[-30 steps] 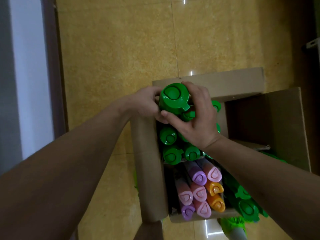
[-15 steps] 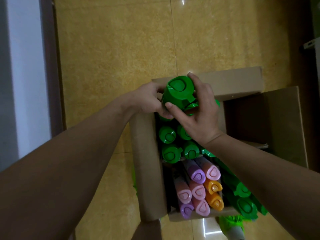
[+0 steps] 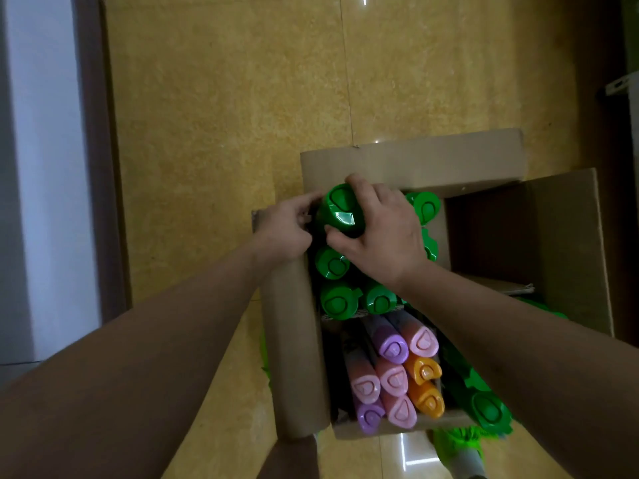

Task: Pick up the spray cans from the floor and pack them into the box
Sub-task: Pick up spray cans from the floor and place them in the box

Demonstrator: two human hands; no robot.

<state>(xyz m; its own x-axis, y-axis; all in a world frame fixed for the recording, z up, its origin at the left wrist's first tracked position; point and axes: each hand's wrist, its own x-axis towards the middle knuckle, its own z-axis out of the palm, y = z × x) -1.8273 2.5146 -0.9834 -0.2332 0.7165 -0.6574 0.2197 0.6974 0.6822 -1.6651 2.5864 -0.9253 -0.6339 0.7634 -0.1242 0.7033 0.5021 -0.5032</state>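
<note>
Tiled floor; hands [image 3: 380, 233] grip glossy green can [image 3: 340, 210].

You see one open brown cardboard box [image 3: 294, 357]. In it you count at least eight green-capped spray cans [image 3: 339, 300]; more may be hidden under your arm. You also count four pink-capped cans [image 3: 392, 378], two purple-capped cans [image 3: 392, 347] and two orange-capped cans [image 3: 423, 369]. Two bare hands [image 3: 383, 233] show.

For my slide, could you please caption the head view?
Both hands, left hand and right hand, seat a green-capped spray can into the cardboard box's far left corner.
</note>
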